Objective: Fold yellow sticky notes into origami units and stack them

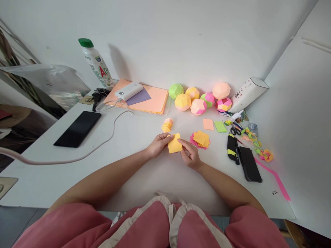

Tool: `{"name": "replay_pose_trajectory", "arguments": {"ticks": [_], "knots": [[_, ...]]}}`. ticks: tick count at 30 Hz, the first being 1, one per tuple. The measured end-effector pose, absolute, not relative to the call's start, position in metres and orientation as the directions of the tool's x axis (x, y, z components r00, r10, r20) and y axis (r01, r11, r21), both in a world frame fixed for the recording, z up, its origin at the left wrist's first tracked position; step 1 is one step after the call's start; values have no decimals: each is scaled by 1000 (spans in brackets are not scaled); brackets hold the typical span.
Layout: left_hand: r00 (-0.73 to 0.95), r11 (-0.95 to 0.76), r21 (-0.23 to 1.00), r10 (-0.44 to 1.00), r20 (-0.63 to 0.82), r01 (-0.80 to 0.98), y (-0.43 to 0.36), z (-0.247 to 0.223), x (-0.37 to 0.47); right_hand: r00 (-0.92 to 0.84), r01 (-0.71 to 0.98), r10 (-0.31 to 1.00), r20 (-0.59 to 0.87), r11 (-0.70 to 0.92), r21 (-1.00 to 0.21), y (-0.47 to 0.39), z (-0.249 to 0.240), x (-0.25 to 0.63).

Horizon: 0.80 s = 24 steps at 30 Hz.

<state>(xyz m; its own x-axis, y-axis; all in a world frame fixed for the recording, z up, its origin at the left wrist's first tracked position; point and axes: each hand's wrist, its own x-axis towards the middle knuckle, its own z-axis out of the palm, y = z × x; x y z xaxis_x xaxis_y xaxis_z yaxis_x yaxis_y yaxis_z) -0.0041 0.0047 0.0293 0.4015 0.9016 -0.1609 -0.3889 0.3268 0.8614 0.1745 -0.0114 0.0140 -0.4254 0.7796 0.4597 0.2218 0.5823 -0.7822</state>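
Observation:
A square of yellow paper is held above the table between both hands. My left hand pinches its left edge, thumb on top. At the right edge, my right hand grips it with thumb and fingers closed. Just beyond the paper lies a small row of folded yellow and peach paper pieces. Right of my right hand sits a loose pile of yellow-orange squares over pink ones. Farther back are a peach square stack and a green square stack.
Several faceted paper balls line the wall. On the right are scissors, a utility knife, a black phone and a white box. Leftward are a black tablet, a cabled power bank and a bottle.

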Motion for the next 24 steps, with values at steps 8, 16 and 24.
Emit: {"name": "replay_pose_trajectory", "arguments": {"ticks": [8,16,24], "knots": [[395,309,868,907,-146,-388,7,24,-6,-399,252,765,506,622,-742,-9,19,172],[336,279,890,929,-156,-360,8,22,-5,-394,296,782,483,605,-739,-4,11,172],[316,152,969,945,-84,-196,1,26,-4,-202,263,895,399,442,-858,-2,16,171]]}}
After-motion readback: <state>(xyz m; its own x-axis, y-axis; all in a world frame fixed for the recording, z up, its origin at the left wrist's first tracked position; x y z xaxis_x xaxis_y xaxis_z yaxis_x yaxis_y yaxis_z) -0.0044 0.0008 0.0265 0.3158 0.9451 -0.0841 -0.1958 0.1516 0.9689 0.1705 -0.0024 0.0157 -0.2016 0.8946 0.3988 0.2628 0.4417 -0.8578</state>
